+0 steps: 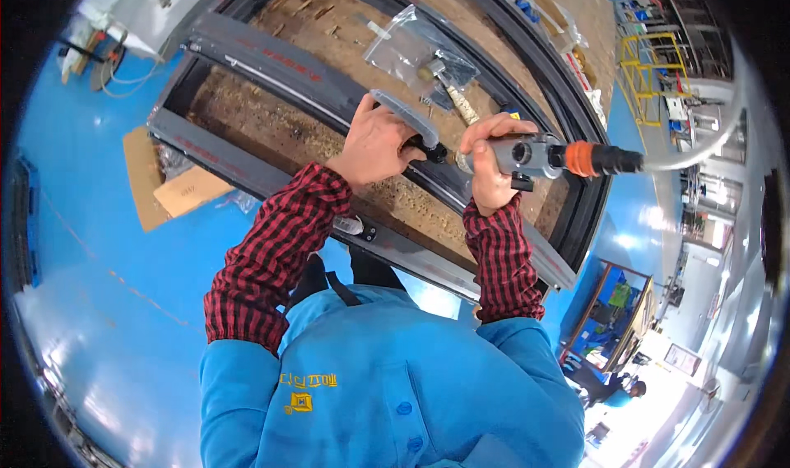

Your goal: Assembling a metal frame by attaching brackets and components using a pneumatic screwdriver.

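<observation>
My right hand is wrapped round an air-powered hand tool with a grey metal body, an orange ring and a black end. A pale hose runs off it to the right. At the tool's left end, my left hand grips a curved grey piece, like a disc seen edge-on. Its fingers curl by a black fitting between piece and tool; whether these are joined I cannot tell. Both hands hover over a grey metal frame with long parallel bars.
Under the frame is a brown, dust-strewn bench top. Beyond my hands lie a clear plastic bag and a hammer with a wrapped handle. Cardboard rests on the blue floor at left. A shelf cart stands at right.
</observation>
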Tool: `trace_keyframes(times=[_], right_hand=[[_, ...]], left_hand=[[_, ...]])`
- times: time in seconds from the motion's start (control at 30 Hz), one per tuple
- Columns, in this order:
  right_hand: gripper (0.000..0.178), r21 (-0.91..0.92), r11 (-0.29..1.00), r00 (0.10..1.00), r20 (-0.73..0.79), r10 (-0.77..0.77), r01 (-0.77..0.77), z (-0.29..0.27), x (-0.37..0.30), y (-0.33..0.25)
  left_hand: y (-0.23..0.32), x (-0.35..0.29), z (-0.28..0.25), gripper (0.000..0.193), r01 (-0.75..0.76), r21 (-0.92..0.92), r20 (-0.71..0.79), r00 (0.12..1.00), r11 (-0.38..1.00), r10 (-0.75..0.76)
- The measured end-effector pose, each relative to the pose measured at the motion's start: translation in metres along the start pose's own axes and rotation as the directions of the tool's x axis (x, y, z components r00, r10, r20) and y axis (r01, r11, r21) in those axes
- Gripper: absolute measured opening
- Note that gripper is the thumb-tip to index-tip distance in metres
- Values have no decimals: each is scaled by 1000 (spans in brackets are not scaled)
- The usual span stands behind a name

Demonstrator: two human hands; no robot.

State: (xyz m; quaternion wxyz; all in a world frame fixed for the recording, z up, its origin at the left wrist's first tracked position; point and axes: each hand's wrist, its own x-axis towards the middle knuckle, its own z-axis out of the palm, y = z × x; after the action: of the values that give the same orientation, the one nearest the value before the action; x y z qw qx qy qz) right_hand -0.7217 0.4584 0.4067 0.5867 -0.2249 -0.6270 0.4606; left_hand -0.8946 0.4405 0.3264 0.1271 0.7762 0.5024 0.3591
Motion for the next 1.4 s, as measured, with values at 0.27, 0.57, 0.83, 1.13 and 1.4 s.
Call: trace_keyframes(times=[0.27,0.57,0.83,1.13,1.4], right_hand=[[38,349,909,929,-204,310,-226,2,-18,12],[32,-270,962,998,-32,-57,46,2,2,-10],[47,-378,909,984,-98,149,-176,-52,40,-47],[60,-833,162,758,-377,532,-528,-225,-12,151],[22,-920,170,828,-224,514,-354,-298,-43,90]], left_hand=[[-4,-3,2,37,-89,66,-22,996,994,91],[-29,-9,-13,42,-55,53,263,964,997,39],[-10,15,-26,39,-58,-106,165,983,993,75],[-2,23,-27,40,-93,-39,200,975,995,99],[0,20,-35,39,-79,59,210,975,995,65]])
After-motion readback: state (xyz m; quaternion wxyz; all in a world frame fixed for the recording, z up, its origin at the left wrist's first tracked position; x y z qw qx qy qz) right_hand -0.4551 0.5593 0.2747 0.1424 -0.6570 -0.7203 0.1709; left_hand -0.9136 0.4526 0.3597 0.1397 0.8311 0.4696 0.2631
